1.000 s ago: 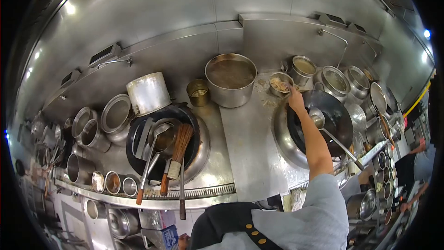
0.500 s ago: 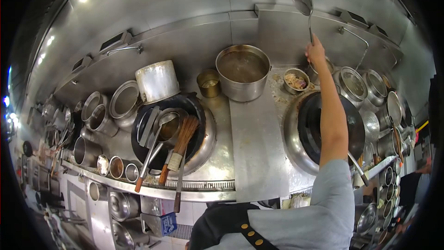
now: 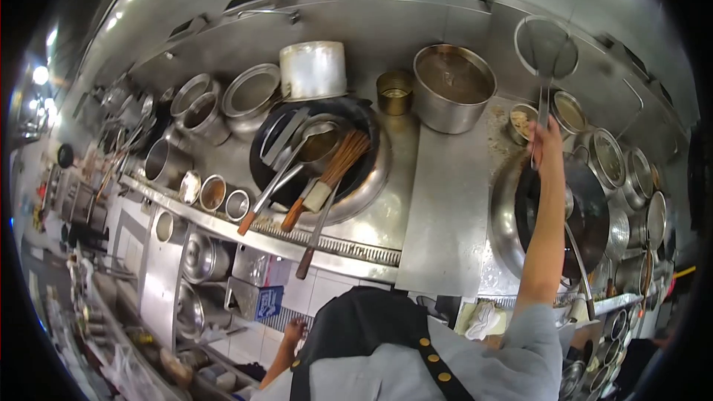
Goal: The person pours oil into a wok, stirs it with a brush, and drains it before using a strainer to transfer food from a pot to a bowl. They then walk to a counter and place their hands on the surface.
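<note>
Strainer (image 3: 546, 46), in the head view, is held up at the upper right, its round mesh in front of the metal back wall (image 3: 401, 22). The right hand (image 3: 546, 145) is closed around its handle, arm stretched out over the right wok (image 3: 592, 208). The left hand (image 3: 295, 329) is low beside the person's body, fingers bent; I cannot tell whether it has hold of anything.

Beside the right hand, on the steel table (image 3: 449, 208), stands a small bowl (image 3: 515, 131) with pieces of food in it; just to the right is a pot of pale liquid (image 3: 570, 113). A ladle (image 3: 577, 252) rests in the right wok, its handle reaching over the rim. Left of the bowl stands a large pot (image 3: 454, 113) of brownish liquid, with a brass-coloured tin (image 3: 394, 104) next to it. Farther left, a brush (image 3: 345, 160) and several long-handled utensils lie across the left wok (image 3: 361, 172).
</note>
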`<state>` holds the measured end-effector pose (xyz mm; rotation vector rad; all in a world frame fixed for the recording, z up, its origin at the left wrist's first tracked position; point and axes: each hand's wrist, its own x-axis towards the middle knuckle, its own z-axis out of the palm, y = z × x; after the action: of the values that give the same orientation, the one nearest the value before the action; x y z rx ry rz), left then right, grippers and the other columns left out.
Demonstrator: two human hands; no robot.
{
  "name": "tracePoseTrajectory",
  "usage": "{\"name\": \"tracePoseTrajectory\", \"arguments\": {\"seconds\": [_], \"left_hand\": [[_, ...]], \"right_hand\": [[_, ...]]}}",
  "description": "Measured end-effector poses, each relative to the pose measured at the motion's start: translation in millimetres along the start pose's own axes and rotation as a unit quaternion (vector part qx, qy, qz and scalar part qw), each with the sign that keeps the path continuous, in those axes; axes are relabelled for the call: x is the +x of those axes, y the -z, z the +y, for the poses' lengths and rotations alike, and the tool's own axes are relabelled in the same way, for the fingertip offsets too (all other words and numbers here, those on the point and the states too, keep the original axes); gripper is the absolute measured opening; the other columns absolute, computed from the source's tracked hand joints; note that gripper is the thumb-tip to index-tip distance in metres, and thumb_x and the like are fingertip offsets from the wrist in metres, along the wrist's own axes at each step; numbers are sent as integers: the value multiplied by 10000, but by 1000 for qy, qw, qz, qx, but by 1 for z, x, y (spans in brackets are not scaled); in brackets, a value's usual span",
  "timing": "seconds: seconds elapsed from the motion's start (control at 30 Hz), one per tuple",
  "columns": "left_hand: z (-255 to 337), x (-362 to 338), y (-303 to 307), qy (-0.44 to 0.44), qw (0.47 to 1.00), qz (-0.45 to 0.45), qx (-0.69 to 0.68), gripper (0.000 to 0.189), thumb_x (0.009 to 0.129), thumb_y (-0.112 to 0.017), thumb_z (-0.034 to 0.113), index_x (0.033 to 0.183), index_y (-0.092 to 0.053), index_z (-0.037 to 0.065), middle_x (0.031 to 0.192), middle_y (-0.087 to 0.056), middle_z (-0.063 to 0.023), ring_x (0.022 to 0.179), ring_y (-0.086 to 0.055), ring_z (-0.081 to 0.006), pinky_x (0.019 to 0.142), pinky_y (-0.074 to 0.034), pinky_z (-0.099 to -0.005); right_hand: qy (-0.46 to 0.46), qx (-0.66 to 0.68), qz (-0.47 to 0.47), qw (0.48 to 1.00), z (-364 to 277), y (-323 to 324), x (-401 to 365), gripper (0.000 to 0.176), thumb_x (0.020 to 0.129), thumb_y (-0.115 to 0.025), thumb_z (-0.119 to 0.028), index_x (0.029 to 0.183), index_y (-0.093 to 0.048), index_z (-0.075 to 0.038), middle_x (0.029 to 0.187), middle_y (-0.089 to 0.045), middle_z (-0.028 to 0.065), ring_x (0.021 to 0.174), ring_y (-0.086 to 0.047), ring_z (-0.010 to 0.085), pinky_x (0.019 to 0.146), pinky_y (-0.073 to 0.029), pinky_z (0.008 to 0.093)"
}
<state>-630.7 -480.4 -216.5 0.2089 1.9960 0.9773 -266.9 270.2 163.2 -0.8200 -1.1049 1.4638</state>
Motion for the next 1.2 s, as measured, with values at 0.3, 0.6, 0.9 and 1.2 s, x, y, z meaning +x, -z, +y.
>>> {"name": "tracePoseTrajectory", "arguments": {"seconds": [0.3,0.6,0.9,1.2], "left_hand": [[8,47,35,44,993,-91,-53,319,866,-555,129,1183,-533,106,850,-638,-68,684,-614,-144,476,-487,-285],[-94,120,51,-137,918,-336,159,233,790,-652,151,1000,-633,52,960,-665,-149,796,-656,-270,755,-537,-372],[-10,113,38,-90,880,-362,293,371,833,-582,140,1200,-532,114,936,-634,-83,743,-634,-206,548,-497,-344],[6,109,24,19,920,-326,214,388,848,-582,160,1224,-499,112,950,-621,-88,729,-626,-192,506,-498,-331]], "right_hand": [[-114,2,-23,993,42,-37,-274,430,895,-563,-103,1313,-463,-100,872,-612,72,578,-555,99,458,-490,256],[-124,113,-135,976,48,-73,-432,542,953,-408,-439,1252,-528,-3,1260,-548,234,1024,-593,287,706,-556,388],[-36,-67,-13,997,-1,-92,-527,198,945,-559,-216,1024,-601,-39,1006,-690,166,963,-663,234,745,-550,325],[-104,-154,0,983,-20,-10,-600,394,945,-541,-427,986,-567,-37,861,-701,153,830,-695,221,690,-539,304]]}}
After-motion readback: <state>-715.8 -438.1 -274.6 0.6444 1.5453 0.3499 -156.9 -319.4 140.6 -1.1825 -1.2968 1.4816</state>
